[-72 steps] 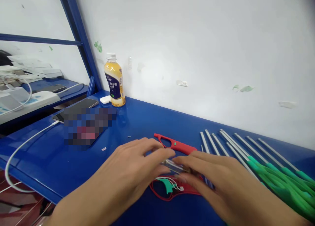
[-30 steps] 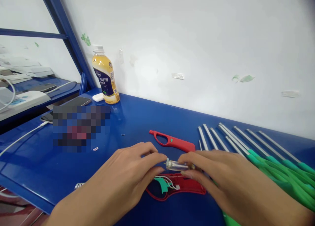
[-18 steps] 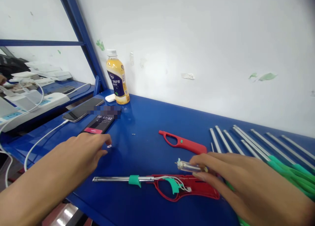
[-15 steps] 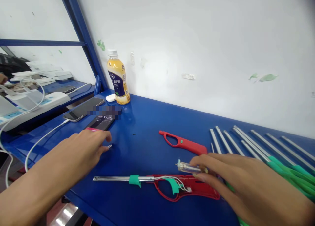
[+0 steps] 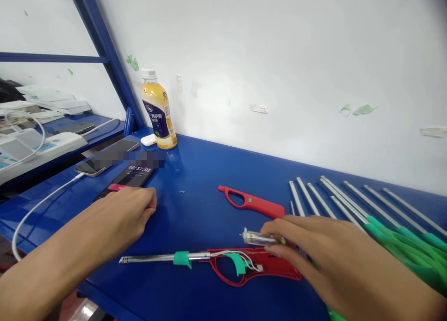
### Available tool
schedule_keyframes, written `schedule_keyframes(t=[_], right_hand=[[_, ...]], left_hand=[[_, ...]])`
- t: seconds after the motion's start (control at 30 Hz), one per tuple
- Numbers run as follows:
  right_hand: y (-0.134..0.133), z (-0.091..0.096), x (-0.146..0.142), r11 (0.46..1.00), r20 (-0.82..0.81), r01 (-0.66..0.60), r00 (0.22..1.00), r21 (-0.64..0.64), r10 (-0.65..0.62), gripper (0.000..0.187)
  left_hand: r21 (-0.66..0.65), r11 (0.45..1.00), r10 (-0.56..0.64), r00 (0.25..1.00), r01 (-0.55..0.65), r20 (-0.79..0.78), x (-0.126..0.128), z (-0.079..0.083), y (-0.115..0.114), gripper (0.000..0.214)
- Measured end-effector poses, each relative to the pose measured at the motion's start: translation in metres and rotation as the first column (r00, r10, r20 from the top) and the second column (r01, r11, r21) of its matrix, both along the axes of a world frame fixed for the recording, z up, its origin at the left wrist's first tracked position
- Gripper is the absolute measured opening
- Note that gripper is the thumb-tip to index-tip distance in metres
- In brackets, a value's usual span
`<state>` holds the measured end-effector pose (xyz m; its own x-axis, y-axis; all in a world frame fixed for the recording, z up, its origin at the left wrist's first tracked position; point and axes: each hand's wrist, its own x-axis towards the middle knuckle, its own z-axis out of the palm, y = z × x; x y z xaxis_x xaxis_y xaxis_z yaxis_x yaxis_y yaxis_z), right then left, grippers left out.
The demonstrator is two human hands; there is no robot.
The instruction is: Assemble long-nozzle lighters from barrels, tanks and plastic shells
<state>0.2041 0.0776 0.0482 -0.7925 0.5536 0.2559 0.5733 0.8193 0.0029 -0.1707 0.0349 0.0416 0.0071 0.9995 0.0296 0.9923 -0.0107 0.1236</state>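
Note:
My right hand (image 5: pixel 324 251) pinches a small clear tube (image 5: pixel 256 238) between thumb and fingers, just above a red lighter half-shell (image 5: pixel 275 269). That shell lies on the blue bench (image 5: pixel 195 172) with a green trigger, white wires and a metal nozzle tube (image 5: pixel 146 258) pointing left. My left hand (image 5: pixel 120 218) rests further left, fingers curled down on the bench over a tiny white piece, close to a phone (image 5: pixel 134 174) that displays a timer. A second red shell (image 5: pixel 251 202) lies behind.
Several metal tubes with green ends (image 5: pixel 366 214) lie at the right. A yellow drink bottle (image 5: pixel 157 111) and a white case (image 5: pixel 149 140) stand by the wall. A second phone (image 5: pixel 104 154) with a white cable (image 5: pixel 38 207) lies left; blue shelving beyond.
My left hand left the clear tube and moved left to the spot beside the phone, closing down on the small white piece. My right hand kept the tube over the red shell.

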Motion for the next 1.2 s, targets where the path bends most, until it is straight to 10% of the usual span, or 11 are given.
schedule_keyframes(t=[0.23, 0.43, 0.57, 1.2], right_hand=[[-0.005, 0.004, -0.005, 0.996, -0.033, 0.026, 0.999, -0.084, -0.029, 0.018], [-0.010, 0.012, -0.009, 0.998, -0.139, 0.048, 0.989, -0.051, -0.054, 0.019], [-0.012, 0.017, -0.008, 0.998, -0.246, 0.052, 0.967, -0.042, -0.061, 0.015], [-0.013, 0.018, -0.008, 1.000, -0.326, 0.001, 0.945, -0.002, -0.002, 0.016]], left_hand=[[0.125, 0.983, -0.166, 0.946, 0.136, 0.277, 0.073, 0.014, 0.001, 0.031], [0.112, 0.992, -0.128, 0.583, 0.063, 0.802, 0.122, 0.024, -0.008, 0.021], [-0.015, 1.000, 0.020, 0.403, -0.014, 0.915, 0.125, 0.028, -0.009, 0.028], [-0.143, 0.972, 0.136, 0.050, 0.187, 0.989, 0.124, 0.026, -0.004, 0.019]])
